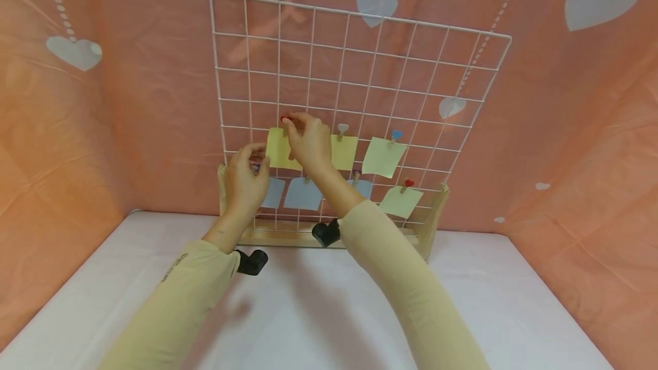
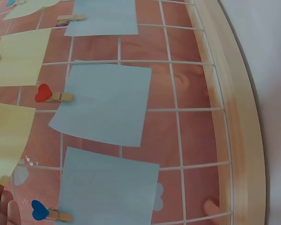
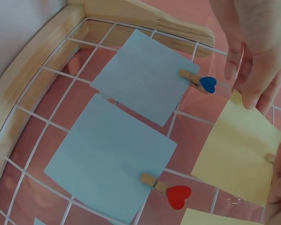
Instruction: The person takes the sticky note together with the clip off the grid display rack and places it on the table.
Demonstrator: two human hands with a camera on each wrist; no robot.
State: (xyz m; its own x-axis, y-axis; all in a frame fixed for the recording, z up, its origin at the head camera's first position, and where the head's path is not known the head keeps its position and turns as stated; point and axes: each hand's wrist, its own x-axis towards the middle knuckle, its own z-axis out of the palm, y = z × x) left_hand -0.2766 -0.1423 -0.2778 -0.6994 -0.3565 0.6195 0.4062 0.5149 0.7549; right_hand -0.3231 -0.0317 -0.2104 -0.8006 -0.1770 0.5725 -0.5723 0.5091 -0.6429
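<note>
My left hand [image 1: 247, 179] pinches the left edge of a yellow note [image 1: 277, 150] that lies against a white wire grid [image 1: 295, 40]. In the right wrist view the fingers of that hand close on the note's corner. My right hand [image 1: 311, 141] grips a small wooden clothespin with a red heart [image 1: 284, 119] at the note's upper edge. My right fingers partly cover this clothespin [image 3: 270, 158]. Below hang blue notes, one held by a blue-heart clothespin [image 3: 202, 83] and another by a red-heart clothespin [image 3: 168, 191].
A second yellow note [image 1: 345, 152] hangs beside my right hand, under a white-heart clip [image 1: 342, 129]. Pale green notes [image 1: 384, 157] hang farther right. The grid stands in a wooden base [image 1: 277, 237] on a white table [image 1: 288, 313], before a pink curtain [image 1: 164, 130] with hearts.
</note>
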